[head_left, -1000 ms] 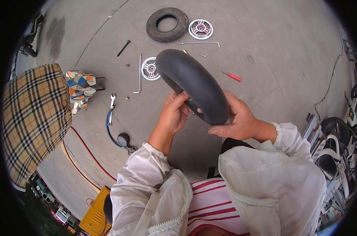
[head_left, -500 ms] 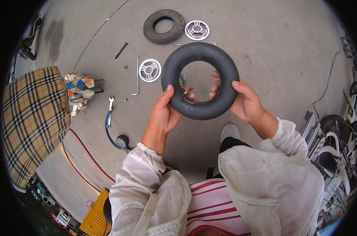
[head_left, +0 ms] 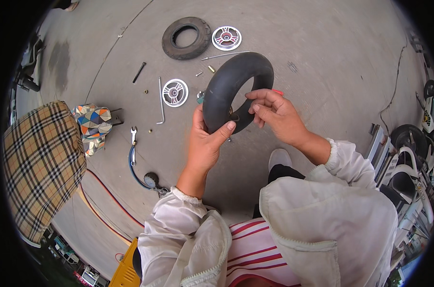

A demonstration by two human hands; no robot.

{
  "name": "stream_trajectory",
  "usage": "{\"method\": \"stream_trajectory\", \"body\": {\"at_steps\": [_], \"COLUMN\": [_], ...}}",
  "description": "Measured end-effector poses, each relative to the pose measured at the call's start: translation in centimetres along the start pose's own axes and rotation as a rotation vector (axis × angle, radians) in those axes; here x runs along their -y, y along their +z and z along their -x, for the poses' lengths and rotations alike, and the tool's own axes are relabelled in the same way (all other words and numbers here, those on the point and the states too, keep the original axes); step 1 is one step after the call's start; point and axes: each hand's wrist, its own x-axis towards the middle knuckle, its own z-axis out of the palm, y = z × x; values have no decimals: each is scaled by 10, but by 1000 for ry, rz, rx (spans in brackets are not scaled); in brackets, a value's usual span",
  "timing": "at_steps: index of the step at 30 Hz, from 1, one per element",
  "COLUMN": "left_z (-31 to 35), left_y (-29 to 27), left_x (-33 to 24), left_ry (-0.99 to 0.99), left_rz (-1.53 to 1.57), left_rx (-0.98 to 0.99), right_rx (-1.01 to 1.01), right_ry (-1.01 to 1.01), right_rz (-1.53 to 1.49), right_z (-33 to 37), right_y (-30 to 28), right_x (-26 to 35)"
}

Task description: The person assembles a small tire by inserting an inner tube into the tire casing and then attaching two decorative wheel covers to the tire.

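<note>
My left hand [head_left: 203,143] grips a black rubber inner tube [head_left: 220,91] at its lower left, thumb on the near side. The tube is tilted, its opening turned toward the right. A brass valve stem [head_left: 232,116] shows inside the ring near my left thumb. My right hand [head_left: 285,120] is at the tube's right side, its fingers loosely bent and apart in front of the rubber. Whether those fingertips touch the tube I cannot tell. Beyond it on the ground lie a tire [head_left: 197,49], a silver wheel rim [head_left: 227,38] and another spoked rim [head_left: 174,93].
An L-shaped rod [head_left: 161,105], a black bolt [head_left: 139,72] and a thin metal rod [head_left: 224,55] lie on the concrete. A wrench [head_left: 133,136] and a pressure gauge [head_left: 151,180] with hose are at left. A plaid cushion [head_left: 44,167] stands far left; scooters [head_left: 408,177] line the right.
The inner tube has turned from facing me to a tilted, sideways pose. My right hand has let go of its right edge and moved left; my left thumb has shifted near the valve.
</note>
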Motion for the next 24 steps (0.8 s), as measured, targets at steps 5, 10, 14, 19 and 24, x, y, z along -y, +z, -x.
{"method": "stream_trajectory", "body": {"at_steps": [5,10,14,19,24], "left_z": [13,13,16,16,18], "left_y": [17,13,16,16,20], "left_x": [-1,10,6,-1,-7], "left_ry": [-39,-19,-43,-56,-105], "left_rz": [-169,-331,-276,-290,-272], "left_rx": [201,233,229,320,282], "right_rx": [80,50,111,160,129], "right_ry": [-70,-179,-92,-20,-25], "right_rz": [103,341,163,76,71], "right_z": [4,4,3,2,2], "right_y": [-4,-17,-17,-14,-15], "right_x": [-12,-28,-15,-5,-8]}}
